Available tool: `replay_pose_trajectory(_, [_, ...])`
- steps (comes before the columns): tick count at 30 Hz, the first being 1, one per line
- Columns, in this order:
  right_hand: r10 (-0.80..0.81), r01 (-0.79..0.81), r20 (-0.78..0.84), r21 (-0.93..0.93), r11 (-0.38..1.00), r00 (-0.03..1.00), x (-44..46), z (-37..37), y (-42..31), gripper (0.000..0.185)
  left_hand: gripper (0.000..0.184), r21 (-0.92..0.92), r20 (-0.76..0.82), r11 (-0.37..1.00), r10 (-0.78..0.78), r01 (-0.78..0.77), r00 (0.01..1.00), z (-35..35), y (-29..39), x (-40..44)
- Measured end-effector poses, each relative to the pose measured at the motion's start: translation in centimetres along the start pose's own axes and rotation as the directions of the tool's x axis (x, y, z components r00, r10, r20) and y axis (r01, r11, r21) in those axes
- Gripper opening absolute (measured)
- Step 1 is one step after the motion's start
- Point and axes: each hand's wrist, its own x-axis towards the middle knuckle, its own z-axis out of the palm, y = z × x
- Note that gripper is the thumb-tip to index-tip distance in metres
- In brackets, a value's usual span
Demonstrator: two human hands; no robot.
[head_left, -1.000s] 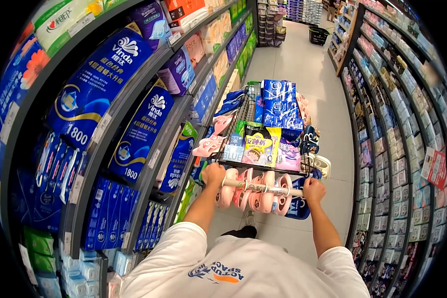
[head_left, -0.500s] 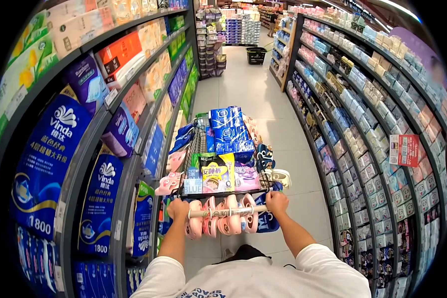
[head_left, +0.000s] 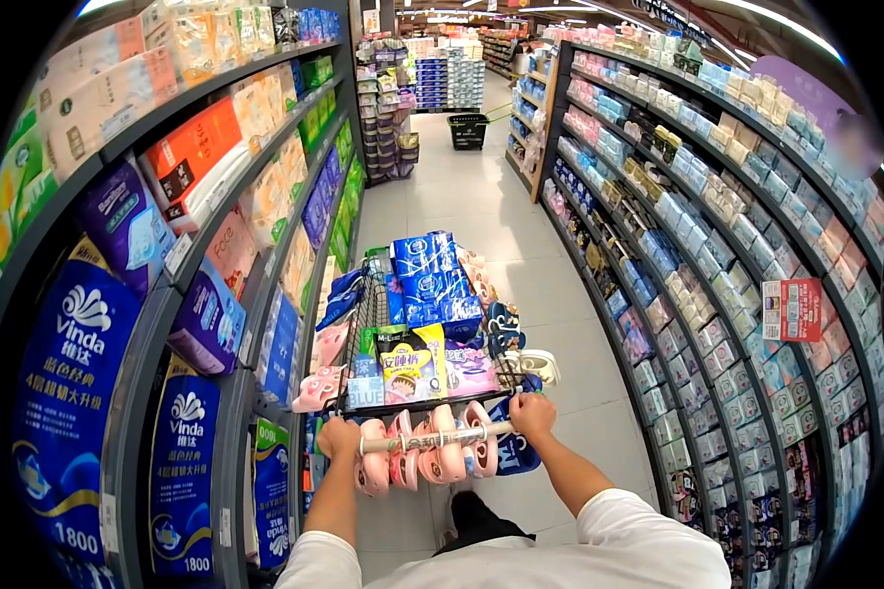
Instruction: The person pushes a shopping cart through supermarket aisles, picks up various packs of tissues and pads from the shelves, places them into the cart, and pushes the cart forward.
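Observation:
My left hand (head_left: 340, 438) is wrapped round the left end of the shopping cart handle (head_left: 391, 444). At the other end of that bar, my right hand (head_left: 531, 416) is closed on it too. Pink clogs (head_left: 440, 461) hang from rings along the handle. Inside the cart, blue plastic-wrapped packs (head_left: 432, 285) are stacked at the far end. Nearer to me stand a yellow and black pack (head_left: 411, 365) and a pink-purple pack (head_left: 469, 369). More shoes, among them dark blue sandals (head_left: 504, 324) and a white clog (head_left: 536, 366), hang on the cart's right side.
Shelves of large tissue packs (head_left: 69, 393) line the aisle closely on the left. Small packs fill the right shelf (head_left: 697, 265), where a red sign (head_left: 793, 310) sticks out. A black shopping basket (head_left: 468, 132) stands on the floor ahead, near a stacked display (head_left: 387, 108).
The view has shifted, so the shelves and the cart sit lower and further left in the picture. A leg now shows beneath the handle. Both hands keep their hold.

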Motion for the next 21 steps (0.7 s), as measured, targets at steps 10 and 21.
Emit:
replay_pose_trajectory(10, [0.043, -0.044, 0.048, 0.019, 0.999, 0.998, 5.4, 3.0, -1.1, 0.027, 0.029, -0.014, -0.012, 1.000, 0.003, -0.004, 1.000, 0.3, 3.6, 5.4])
replay_pose_trajectory(21, [-0.003, 0.001, 0.035, 0.063, 0.998, 0.999, 10.5, 5.0, -2.1, 0.028, 0.026, -0.023, -0.022, 1.000, -0.016, 0.015, 1.000, 1.5, 6.4, 10.7])
